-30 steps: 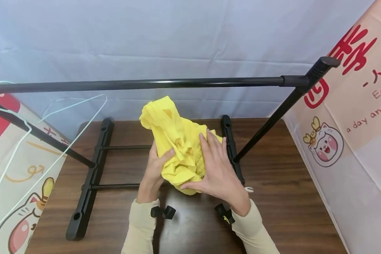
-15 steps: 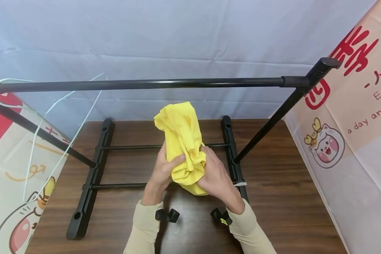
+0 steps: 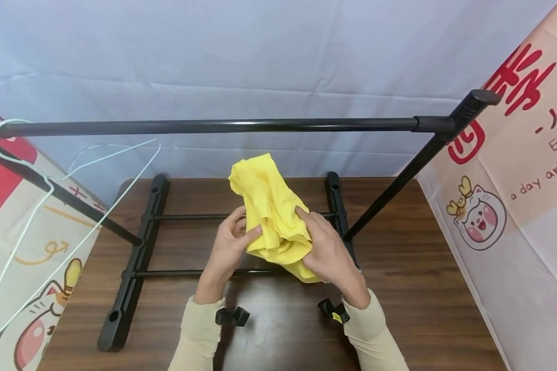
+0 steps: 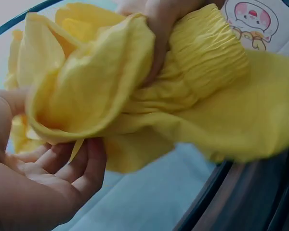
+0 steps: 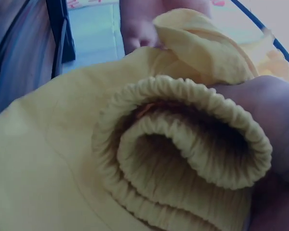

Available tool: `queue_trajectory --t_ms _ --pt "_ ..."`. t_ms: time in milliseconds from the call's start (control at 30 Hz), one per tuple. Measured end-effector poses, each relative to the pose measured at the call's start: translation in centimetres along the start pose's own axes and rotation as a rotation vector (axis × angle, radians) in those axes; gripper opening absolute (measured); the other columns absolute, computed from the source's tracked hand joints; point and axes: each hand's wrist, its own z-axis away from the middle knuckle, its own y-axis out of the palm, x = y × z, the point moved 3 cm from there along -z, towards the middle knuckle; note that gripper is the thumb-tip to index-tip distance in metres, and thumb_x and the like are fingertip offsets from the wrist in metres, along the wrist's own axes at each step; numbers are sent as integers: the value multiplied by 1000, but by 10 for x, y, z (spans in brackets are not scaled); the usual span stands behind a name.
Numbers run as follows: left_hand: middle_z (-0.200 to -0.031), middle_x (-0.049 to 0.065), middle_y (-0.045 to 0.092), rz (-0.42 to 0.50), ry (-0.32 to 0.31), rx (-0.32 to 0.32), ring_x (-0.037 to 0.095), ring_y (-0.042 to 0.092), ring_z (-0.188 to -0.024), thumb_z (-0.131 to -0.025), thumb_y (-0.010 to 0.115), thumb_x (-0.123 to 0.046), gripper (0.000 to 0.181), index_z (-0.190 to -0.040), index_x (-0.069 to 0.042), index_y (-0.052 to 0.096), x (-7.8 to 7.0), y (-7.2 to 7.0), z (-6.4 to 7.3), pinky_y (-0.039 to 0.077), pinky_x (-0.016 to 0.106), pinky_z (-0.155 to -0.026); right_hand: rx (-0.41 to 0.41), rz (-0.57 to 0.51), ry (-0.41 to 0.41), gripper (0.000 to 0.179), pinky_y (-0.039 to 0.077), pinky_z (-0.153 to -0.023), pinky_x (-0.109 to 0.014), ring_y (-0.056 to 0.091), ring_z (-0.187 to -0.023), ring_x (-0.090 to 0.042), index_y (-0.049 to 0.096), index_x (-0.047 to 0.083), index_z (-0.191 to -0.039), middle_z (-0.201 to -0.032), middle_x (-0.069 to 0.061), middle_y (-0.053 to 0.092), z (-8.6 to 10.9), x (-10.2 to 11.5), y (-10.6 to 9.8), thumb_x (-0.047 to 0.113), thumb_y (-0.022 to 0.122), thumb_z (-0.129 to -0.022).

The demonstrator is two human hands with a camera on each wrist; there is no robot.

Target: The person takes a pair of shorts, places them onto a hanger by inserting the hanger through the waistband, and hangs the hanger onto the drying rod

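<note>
A bunched yellow garment (image 3: 274,216) is held up between both hands in the head view, over the lower bars of a black rack. Its gathered elastic band (image 5: 183,130) lies folded into a roll in the right wrist view. My left hand (image 3: 225,250) is at the garment's left edge, thumb in front; in the left wrist view its curled fingers (image 4: 94,166) lie under a hanging fold. The right hand (image 3: 329,250) grips the bundle's right side, with the fingers hidden in or behind the cloth. Part of the garment hangs below that hand.
The rack's top bar (image 3: 241,126) crosses beyond the hands, with slanted posts at both ends. From its left end hangs a pale wire hanger (image 3: 95,226). The rack's feet (image 3: 130,288) stand on a wooden table (image 3: 422,309), with printed cloth walls around.
The garment has shifted slightly right and tilted after being gathered narrower. The left hand has moved left and loosened at the edge; the right hand has moved right. The hanger has swung on the bar.
</note>
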Motion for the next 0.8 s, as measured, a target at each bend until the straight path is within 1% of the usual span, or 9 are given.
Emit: queue_trajectory --t_ms 200,300,367,467,567,633,700,767,800 --pt "-120 -3 77 -101 -42 -56 14 76 -105 -101 69 -9 53 -150 -8 50 1 -10 1 62 29 -90 -35 15 22 83 53 -100 -54 65 -118 -34 42 11 -160 -133 -15 68 -3 -7 -12 15 84 -89" --pt "-118 -3 76 -121 -37 -121 14 75 -106 -102 69 -11 50 -148 -9 53 -3 -14 2 60 30 -95 -45 37 15 82 53 -102 -57 65 -121 -36 42 9 -160 -135 -17 68 -3 -9 -15 15 84 -89" --pt "-122 1 75 -108 38 -194 16 74 -110 -103 66 -9 46 -147 -7 54 -12 -18 2 60 33 -97 -51 55 9 79 53 -101 -56 65 -119 -36 45 8 -158 -133 -17 69 -3 -10 -17 13 84 -89" --pt "-138 10 66 -154 260 -295 23 67 -124 -102 65 -6 48 -149 -5 53 -34 -20 3 58 36 -102 -58 71 5 77 54 -96 -53 66 -113 -33 48 9 -156 -127 -14 70 -4 -11 -19 10 84 -88" --pt "-157 11 49 -346 467 -313 29 53 -141 -98 75 -24 66 -156 -10 47 -58 -14 4 53 44 -110 -42 94 -12 75 54 -94 -51 66 -109 -31 49 9 -155 -122 -12 70 -5 -11 -18 10 83 -88" --pt "-166 8 37 -556 542 -279 30 40 -152 -91 81 -47 85 -159 -13 43 -68 -6 3 44 52 -119 -24 99 -29 74 54 -92 -48 66 -106 -29 50 9 -155 -119 -11 70 -6 -9 -17 10 82 -89" --pt "-172 5 24 -751 550 -222 32 28 -158 -80 81 -68 104 -161 -18 41 -71 4 2 37 61 -122 -10 105 -54 73 55 -94 -47 67 -107 -28 49 7 -154 -119 -12 70 -7 -6 -15 12 82 -89" --pt "-176 4 14 -906 517 -159 33 17 -163 -71 85 -74 110 -160 -23 43 -67 11 -1 29 66 -125 -6 85 -75 75 55 -94 -47 67 -105 -28 47 6 -156 -119 -12 70 -8 -3 -13 12 82 -89" --pt "-176 2 9 -944 478 -127 31 14 -163 -69 88 -71 109 -159 -27 45 -63 13 -2 29 65 -125 -9 73 -86 77 55 -95 -47 67 -105 -28 45 6 -157 -119 -13 70 -8 -2 -13 11 82 -89"
